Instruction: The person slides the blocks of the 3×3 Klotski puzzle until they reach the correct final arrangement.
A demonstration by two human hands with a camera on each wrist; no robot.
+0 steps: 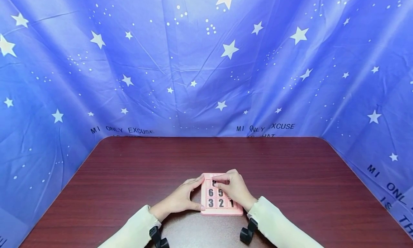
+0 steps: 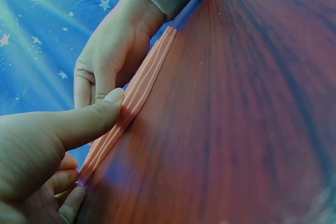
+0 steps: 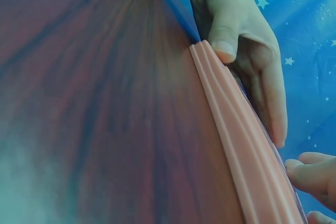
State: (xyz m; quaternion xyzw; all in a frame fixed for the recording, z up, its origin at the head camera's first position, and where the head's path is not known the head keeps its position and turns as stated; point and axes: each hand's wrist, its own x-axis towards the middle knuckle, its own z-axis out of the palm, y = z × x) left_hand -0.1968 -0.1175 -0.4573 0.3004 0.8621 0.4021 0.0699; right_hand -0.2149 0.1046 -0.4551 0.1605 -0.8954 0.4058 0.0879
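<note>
A pink number slide puzzle (image 1: 222, 212) lies flat near the table's front edge, its ridged side (image 2: 137, 90) showing in the left wrist view. Black digits 6, 5, 3, 2 and 1 are readable on its tiles. My left hand (image 1: 181, 198) grips the puzzle's left side, thumb at the near corner and fingers along the far end. Over the top row, my right hand (image 1: 237, 189) pinches a tile marked 8 (image 1: 213, 183) between thumb and forefinger. That tile is partly covered by the fingertips, and the hand hides the top right of the board.
The dark red wooden table (image 1: 135, 162) reaches back to a blue curtain (image 1: 180, 61) printed with white stars and lettering. Black wrist cameras (image 1: 247, 232) are strapped at both cuffs.
</note>
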